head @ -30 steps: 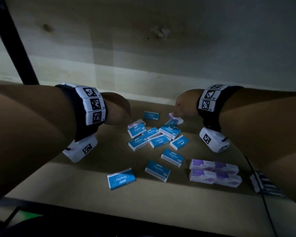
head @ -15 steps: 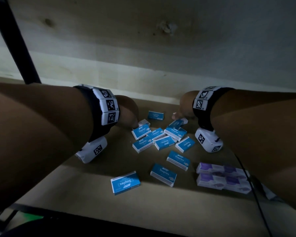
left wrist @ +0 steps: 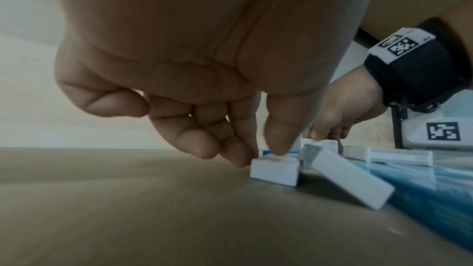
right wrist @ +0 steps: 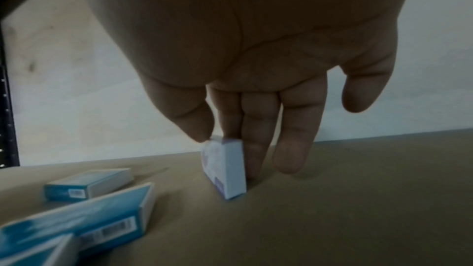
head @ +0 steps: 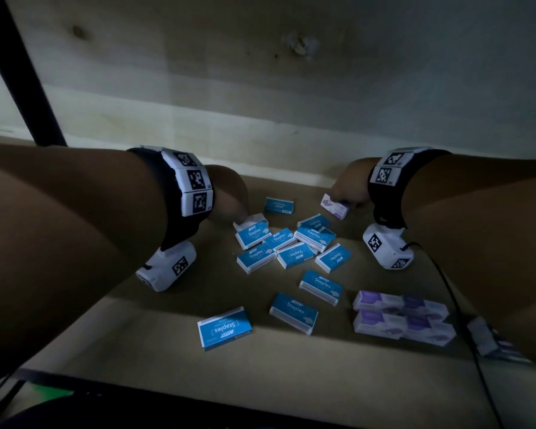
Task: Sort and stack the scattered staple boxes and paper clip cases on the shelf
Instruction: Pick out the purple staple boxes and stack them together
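Blue staple boxes (head: 291,243) lie scattered mid-shelf, with one more (head: 278,205) further back. My left hand (head: 229,196) is at the pile's left edge. In the left wrist view, the left hand (left wrist: 258,157) pinches a small white paper clip case (left wrist: 275,171), thumb on top and fingertips at its left edge. That paper clip case (head: 249,219) lies flat beside a staple box. My right hand (head: 350,187) pinches a white-and-purple paper clip case (head: 334,207). The right wrist view shows the right hand (right wrist: 225,143) tipping this purple case (right wrist: 225,167) up on one edge.
A group of purple paper clip cases (head: 403,317) sits packed together at the front right. Three loose staple boxes (head: 224,328) lie toward the front edge. A black post (head: 22,72) stands at the left, a cable (head: 464,305) runs on the right, and the wall is close behind.
My left hand moved right and down onto the paper clip case at the pile's edge. My right hand took hold of the purple case and tipped it up off the shelf.
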